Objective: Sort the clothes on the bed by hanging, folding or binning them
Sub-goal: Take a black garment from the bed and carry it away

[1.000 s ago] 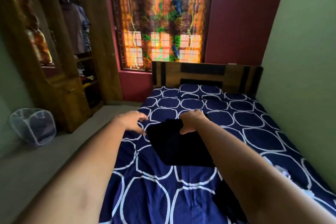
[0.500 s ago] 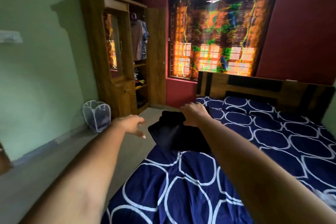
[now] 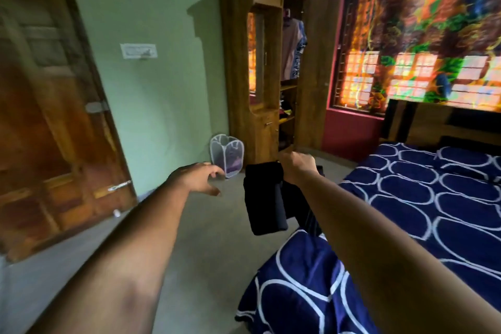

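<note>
- One bed (image 3: pixel 433 198), its navy sheet patterned with white rings, fills the right side
- One wooden door (image 3: pixel 54 116) stands at the left
- One open wardrobe (image 3: pixel 238 76) stands in the far corner, shirts (image 3: pixel 291 54) hanging inside (too blurred to count)
- One folded black garment (image 3: pixel 264 200) hangs over the floor, just beside the bed's edge
- One white mesh basket (image 3: pixel 227 154) sits on the floor beside the wardrobe
- Two hands: the right hand (image 3: pixel 296 168) has its fingers curled tight on the garment's top; the left hand (image 3: pixel 195 179) is empty, fingers apart and bent, near the garment
- One paper label (image 3: pixel 138 51) on the green wall, writing unreadable
</note>
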{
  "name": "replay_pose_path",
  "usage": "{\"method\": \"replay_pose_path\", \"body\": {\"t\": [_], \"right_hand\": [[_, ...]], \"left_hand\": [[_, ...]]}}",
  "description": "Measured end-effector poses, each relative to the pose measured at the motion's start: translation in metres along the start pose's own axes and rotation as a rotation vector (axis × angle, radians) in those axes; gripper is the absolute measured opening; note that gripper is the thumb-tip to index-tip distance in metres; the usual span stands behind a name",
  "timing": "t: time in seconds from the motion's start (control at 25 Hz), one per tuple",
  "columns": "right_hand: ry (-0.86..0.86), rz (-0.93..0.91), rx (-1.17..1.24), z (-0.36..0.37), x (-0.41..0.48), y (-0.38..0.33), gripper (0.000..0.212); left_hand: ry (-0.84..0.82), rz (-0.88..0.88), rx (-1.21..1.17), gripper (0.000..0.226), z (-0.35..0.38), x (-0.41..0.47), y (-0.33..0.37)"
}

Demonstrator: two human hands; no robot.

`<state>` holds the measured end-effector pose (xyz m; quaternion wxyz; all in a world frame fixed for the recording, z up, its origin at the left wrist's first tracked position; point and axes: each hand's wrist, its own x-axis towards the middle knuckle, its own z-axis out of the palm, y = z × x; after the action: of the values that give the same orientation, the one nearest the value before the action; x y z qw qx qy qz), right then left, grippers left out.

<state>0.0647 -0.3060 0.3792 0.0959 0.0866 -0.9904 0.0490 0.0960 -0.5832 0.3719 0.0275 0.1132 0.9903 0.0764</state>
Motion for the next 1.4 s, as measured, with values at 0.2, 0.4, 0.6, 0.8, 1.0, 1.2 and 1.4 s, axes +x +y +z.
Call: {"method": "replay_pose_path", "body": {"t": [0.2, 0.4, 0.6, 0.8, 1.0, 1.2, 1.4], "right_hand": [[-0.335, -0.143, -0.103, 0.022, 0.031, -0.094, 0.058], [-0.537, -0.321, -0.223, 0.043, 0.082, -0.164, 0.098], [-0.597, -0.326, -0.102, 0.067, 0.156, -0.193, 0.121], [-0.604, -0.282, -0.017, 0.084, 0.247, -0.203, 0.099], [-0.506, -0.303, -0.002, 0.091, 0.352, -0.192, 0.101], [-0.469, -0.284, 0.058, 0.104, 0.426, -0.169, 0.08], [-0.528, -0.16, 0.125, 0.126, 0.505, -0.138, 0.08]], "left_hand": [[-0.033, -0.112, -0.023, 0.066, 0.0, -0.047, -0.089], [-0.02, -0.21, -0.068, 0.073, 0.008, -0.056, -0.161], [-0.015, -0.243, -0.111, 0.066, 0.009, -0.016, -0.211], [-0.029, -0.255, -0.106, 0.066, -0.002, 0.065, -0.251], [-0.089, -0.246, -0.057, 0.058, -0.03, 0.176, -0.279], [-0.144, -0.205, -0.06, 0.048, -0.03, 0.274, -0.298], [-0.201, -0.102, -0.092, 0.047, -0.019, 0.386, -0.324]]}}
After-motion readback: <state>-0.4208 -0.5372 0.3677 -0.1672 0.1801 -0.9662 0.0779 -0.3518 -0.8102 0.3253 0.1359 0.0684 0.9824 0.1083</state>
